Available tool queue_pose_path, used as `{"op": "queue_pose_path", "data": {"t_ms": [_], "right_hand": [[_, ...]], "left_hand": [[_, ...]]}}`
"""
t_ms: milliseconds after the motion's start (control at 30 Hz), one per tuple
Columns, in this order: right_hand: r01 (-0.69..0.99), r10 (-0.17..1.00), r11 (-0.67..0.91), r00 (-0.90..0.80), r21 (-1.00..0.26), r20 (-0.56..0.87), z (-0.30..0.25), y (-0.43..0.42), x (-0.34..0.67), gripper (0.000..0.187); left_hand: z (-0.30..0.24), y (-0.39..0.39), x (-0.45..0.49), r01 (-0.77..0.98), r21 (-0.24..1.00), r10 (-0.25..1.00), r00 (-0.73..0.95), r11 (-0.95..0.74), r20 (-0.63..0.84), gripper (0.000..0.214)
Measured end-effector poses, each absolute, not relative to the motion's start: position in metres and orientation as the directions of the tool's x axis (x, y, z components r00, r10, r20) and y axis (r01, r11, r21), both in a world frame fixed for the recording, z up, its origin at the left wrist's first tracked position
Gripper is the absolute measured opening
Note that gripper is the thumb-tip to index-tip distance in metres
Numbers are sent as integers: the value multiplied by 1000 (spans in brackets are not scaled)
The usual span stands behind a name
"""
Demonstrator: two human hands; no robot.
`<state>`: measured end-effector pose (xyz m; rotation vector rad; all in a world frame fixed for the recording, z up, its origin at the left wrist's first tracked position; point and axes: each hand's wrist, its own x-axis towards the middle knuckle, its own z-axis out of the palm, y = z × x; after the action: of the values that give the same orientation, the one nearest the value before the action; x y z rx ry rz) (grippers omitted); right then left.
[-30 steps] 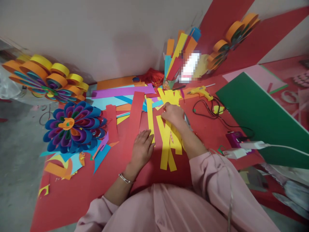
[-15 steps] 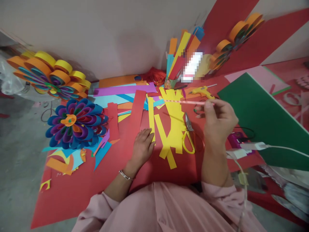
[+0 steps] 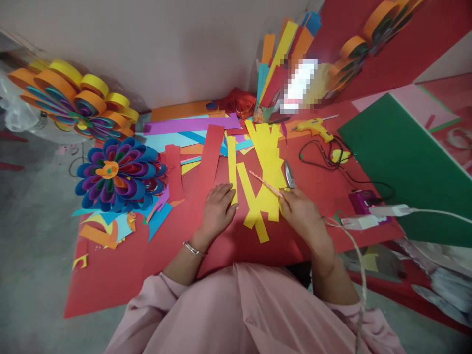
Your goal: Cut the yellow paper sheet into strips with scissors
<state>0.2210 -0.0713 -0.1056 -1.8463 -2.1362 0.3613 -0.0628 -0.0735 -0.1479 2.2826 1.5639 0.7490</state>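
My left hand lies flat on the red tabletop, fingers stretched, its fingertips touching the lower end of a narrow yellow paper strip. My right hand is closed around a thin pink pencil, which points up and left over the yellow strips. Between the hands, several yellow paper strips lie in an overlapping heap. A pair of scissors shows its blades just above my right hand; the hand covers most of its yellow handles. A wide red paper strip lies beyond my left hand.
At the left stand a blue-and-purple paper flower and an orange-and-yellow one. Paper scraps lie below them. Behind are a cup of strips and a yellow glue gun. A green board and power strip are at right.
My right hand has come down and left with the pencil, from raised at the right to low beside the yellow strips, now covering the scissors' handles. The left hand stays on its strip.
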Motion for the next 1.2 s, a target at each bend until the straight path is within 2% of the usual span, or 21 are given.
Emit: {"op": "queue_pose_path", "data": {"t_ms": [33,100,200,300,400,433,500,600,733,900,1033,1200], "right_hand": [[906,992,125,-103,-404,74,-106,-76,221,27],[829,989,93,-13,-551,148,-105,-83,219,25],[620,974,67,130,-782,187,-98,-87,203,25],[460,983,32,146,-887,111,-99,-83,172,29],[236,994,-103,43,-966,-95,-112,-78,141,34],[192,991,-130,-6,-973,-134,-117,-77,134,35],[215,988,-129,-62,-968,-145,-126,-76,126,33],[370,993,-7,-110,-929,-51,-133,-76,125,26],[551,983,165,-159,-818,90,-135,-74,127,28],[648,968,221,-237,-729,83,-136,-72,126,29],[668,955,273,-277,-692,110,-139,-71,127,30],[569,921,368,-333,-736,203,-144,-71,128,28]], "left_hand": [[-147,-73,-63,780,498,923,285,-379,257,35],[-146,-72,-64,776,502,924,297,-382,243,36],[-143,-71,-65,772,507,924,315,-383,219,36],[-141,-71,-67,765,513,921,317,-390,228,38],[-139,-71,-68,762,515,919,320,-393,229,40],[-138,-71,-68,762,515,920,323,-392,223,40],[-137,-70,-68,764,516,922,328,-388,207,40],[-136,-70,-69,769,519,927,327,-373,182,42],[-137,-69,-68,771,528,933,323,-356,158,43],[-138,-71,-68,757,533,925,323,-379,200,41],[-140,-73,-68,746,542,922,311,-387,231,43],[-139,-74,-68,734,560,923,312,-385,225,45]]}}
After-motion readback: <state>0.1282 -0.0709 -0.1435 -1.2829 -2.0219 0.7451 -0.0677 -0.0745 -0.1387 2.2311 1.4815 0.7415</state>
